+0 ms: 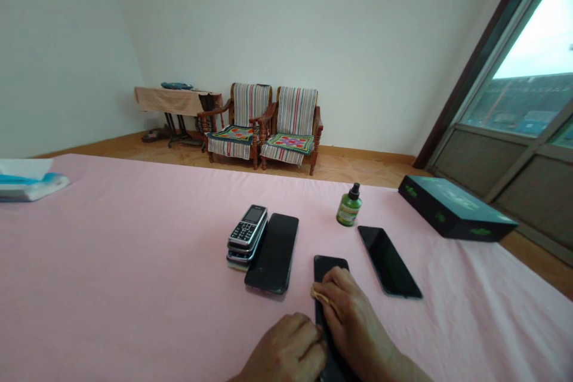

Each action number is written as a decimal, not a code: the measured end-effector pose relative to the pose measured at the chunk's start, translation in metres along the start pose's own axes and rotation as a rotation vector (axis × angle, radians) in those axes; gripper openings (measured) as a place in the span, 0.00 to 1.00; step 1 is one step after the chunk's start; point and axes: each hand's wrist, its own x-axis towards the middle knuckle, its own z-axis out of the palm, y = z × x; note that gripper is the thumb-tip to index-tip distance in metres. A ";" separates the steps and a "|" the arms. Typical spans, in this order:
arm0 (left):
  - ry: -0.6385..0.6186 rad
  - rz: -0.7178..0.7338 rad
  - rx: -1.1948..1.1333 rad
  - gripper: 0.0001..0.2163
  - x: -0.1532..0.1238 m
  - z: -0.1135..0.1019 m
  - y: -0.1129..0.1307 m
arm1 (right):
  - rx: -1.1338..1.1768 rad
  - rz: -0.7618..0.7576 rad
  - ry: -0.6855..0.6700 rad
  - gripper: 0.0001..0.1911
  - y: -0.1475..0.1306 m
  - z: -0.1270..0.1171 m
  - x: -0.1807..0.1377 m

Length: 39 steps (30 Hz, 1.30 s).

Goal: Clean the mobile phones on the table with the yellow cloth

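A black smartphone (pixel 330 267) lies face up on the pink tablecloth (pixel 134 274) near the front edge. My right hand (pixel 347 310) rests on top of it, fingers pressed on a small yellowish cloth (pixel 319 296) against the screen. My left hand (pixel 289 352) is closed at the phone's near left edge, touching it. To the left lies a second black phone (pixel 273 252) beside a stack of keypad phones (pixel 248 234). A third black phone (pixel 388 259) lies to the right. A small green bottle (pixel 349 206) with a black cap stands behind them.
A dark box (pixel 454 208) with green markings sits at the table's right edge. White and blue packets (pixel 27 182) lie at the far left. Two striped wooden armchairs (pixel 264 125) and a covered side table (pixel 179 101) stand by the far wall. A window (pixel 523 89) is at the right.
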 end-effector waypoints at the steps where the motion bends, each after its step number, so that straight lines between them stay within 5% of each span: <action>1: -0.004 -0.009 -0.006 0.22 0.001 -0.001 0.000 | -0.009 -0.003 -0.010 0.15 0.000 -0.001 0.001; 11: -0.048 0.024 0.080 0.17 -0.001 -0.002 -0.008 | -0.165 0.050 0.065 0.14 0.012 0.005 0.044; 22: 0.004 0.030 0.084 0.16 0.000 0.001 -0.006 | -0.281 0.187 0.098 0.12 0.045 -0.024 0.029; 32: -0.009 0.018 0.101 0.20 0.001 0.002 -0.003 | -0.165 0.040 0.069 0.16 0.017 -0.001 0.051; 39: 0.024 0.025 0.137 0.18 0.003 0.001 0.000 | -0.222 0.118 0.067 0.14 0.030 -0.019 0.047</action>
